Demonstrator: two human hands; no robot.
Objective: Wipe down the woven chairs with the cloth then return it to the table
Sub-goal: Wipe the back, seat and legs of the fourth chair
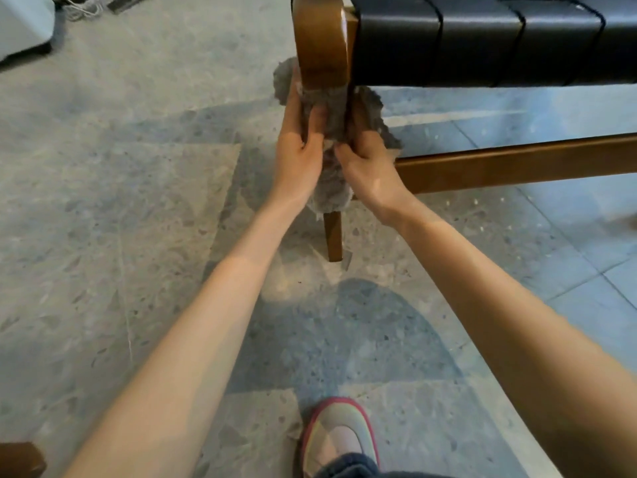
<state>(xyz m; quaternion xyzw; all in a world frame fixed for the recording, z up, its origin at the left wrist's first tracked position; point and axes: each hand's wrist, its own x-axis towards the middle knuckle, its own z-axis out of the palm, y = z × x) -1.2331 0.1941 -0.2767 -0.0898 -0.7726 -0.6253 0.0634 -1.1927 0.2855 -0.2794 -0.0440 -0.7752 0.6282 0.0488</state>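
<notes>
A woven chair with black straps (482,39) and a brown wooden frame stands at the upper right. Its front leg (322,46) runs down to the floor. A fluffy grey cloth (332,115) is wrapped around that leg. My left hand (300,157) grips the cloth from the left side of the leg. From the right side, my right hand (368,170) grips the same cloth. The cloth and both hands hide the middle of the leg; its foot (333,239) shows below them.
A wooden crossbar (517,160) of the chair runs to the right. Speckled stone floor (120,201) lies all around. My slippered foot (339,432) is at the bottom. A white object and cables sit at the top left, and a brown wooden piece (19,458) at the bottom left.
</notes>
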